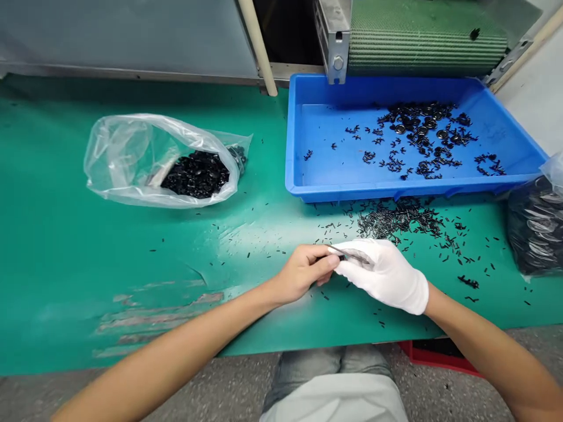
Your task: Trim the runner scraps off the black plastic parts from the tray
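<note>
My left hand [303, 272], bare, is closed in a pinch on a small dark part at the centre of the green table [176, 328]; its shape is mostly hidden by the fingers. Touching it from the right is my right hand [387, 275], in a white glove with a grey smudge, its fingers wrapped round a thin dark metal tool [352, 254] whose tip reaches the left fingers. Many short black bits [396, 221] lie scattered on the table just beyond the glove.
A blue tray [352, 190] with black round and branched parts stands below a green conveyor belt [426, 47]. An open clear bag [118, 158] of black parts lies at left; another filled bag [534, 228] sits far right. A red bin [440, 358] shows below the table edge.
</note>
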### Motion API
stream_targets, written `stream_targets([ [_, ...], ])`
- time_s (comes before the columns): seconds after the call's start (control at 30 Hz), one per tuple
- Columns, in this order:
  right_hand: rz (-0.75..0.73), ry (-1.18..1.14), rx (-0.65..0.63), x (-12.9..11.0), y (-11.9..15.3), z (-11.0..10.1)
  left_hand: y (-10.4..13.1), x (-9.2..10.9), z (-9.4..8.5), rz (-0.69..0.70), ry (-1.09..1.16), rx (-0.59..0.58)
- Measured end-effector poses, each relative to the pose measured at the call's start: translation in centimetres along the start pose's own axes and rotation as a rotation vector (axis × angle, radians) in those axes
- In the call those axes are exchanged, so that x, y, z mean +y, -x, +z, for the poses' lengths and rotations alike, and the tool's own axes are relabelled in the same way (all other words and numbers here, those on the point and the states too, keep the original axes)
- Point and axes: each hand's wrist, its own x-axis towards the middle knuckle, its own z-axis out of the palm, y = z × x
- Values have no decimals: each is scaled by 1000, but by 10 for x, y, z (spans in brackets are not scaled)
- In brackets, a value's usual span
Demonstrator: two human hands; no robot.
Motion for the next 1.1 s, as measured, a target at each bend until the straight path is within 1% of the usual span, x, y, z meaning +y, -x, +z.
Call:
stream_targets([
  [0.07,-49,113,42,-1,2,-7,1,5,-3,89,-93,58],
  [0.13,-134,301,97,0,5,-13,2,12,-6,239,-232,124],
  [0.17,-190,423,105,1,7,-16,3,15,-7,322,-307,151],
  [0.27,-335,777,55,4,12,-19,5,21,-8,535,-475,199],
  [0.37,-366,967,9,2,15,-16,5,21,-8,637,-561,188],
  [0.43,-361,1051,-5,-1,15,-14,5,20,-8,655,-588,172],
  [0.5,-365,1126,-6,-5,14,-13,5,20,-8,639,-592,165],
  [0.57,-363,1184,1,-9,13,-13,5,20,-8,567,-581,175],
  [0.7,-313,1216,19,-12,18,-7,8,22,-5,358,-557,218],
  [0.77,-274,1183,56,-9,23,1,11,22,-1,331,-563,263],
  [0.83,-206,1108,116,-7,27,10,14,21,3,351,-596,317],
  [0.9,-117,930,158,-5,26,17,16,20,6,389,-635,342],
  [0.93,-66,779,144,-5,23,18,16,19,7,408,-641,345],
  [0.97,-8,591,109,-6,20,17,16,18,8,424,-634,349],
  [1.0,65,375,45,-7,15,14,16,17,7,431,-612,348],
  [1.03,156,139,-48,-8,11,10,15,15,7,426,-569,340],
  [1.1,372,-337,-248,-8,4,1,11,11,4,360,-416,288],
])
